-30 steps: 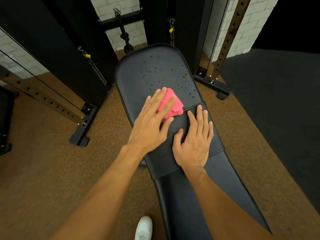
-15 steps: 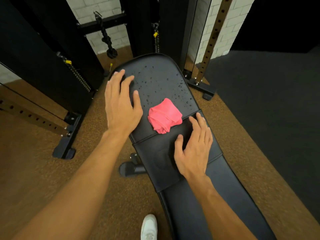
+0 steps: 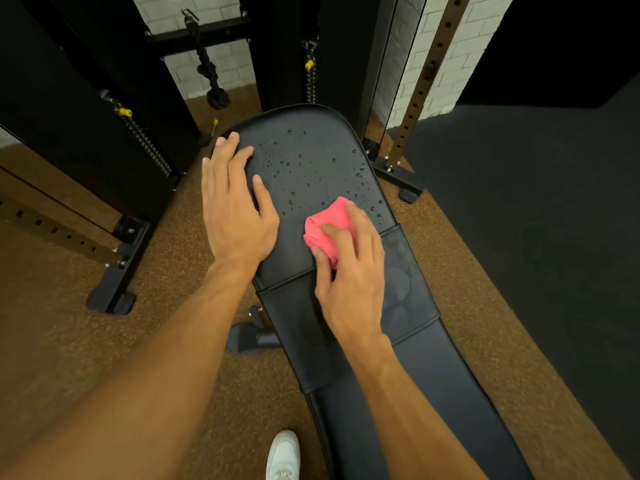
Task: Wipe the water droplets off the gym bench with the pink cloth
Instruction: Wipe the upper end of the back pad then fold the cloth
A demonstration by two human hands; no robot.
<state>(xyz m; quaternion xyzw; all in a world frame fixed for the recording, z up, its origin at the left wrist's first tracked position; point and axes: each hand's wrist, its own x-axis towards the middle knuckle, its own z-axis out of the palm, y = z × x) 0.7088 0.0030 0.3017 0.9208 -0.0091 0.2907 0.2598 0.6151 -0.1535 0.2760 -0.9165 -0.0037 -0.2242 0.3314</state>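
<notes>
We begin at the fingers (image 3: pixel 335 231) of the right hand (image 3: pixel 349 271): they are bent over the pink cloth (image 3: pixel 327 216), with the thumb set against its near edge. The bunched cloth is thus pinched between thumb and fingers and pressed down onto the gym bench (image 3: pixel 433 393). Hand and cloth sit at the seam where the back pad meets the middle section, on the right half of the pad. We judge this hold suited to wiping: the bunch makes a firm wad, and the bent fingers should keep it from slipping out under a stroke. The fingers (image 3: pixel 225 157) of the left hand (image 3: pixel 235 220) lie straight and slightly spread, holding nothing. That hand rests flat along the left margin of the back pad, fingertips near its far-left corner. We take this as a brace that steadies the person's lean, placed beside the wet area and not on it. The water droplets (image 3: pixel 294 164) are scattered over the far and right parts of the back pad, directly beyond the cloth, some just beside its far edge. That patch looks unwiped, so we judge most of the task to be outstanding, with the next stroke due forward and across. Outward, a white shoe (image 3: pixel 284 453) stands on the brown floor (image 3: pixel 69 341) left of the bench.
</notes>
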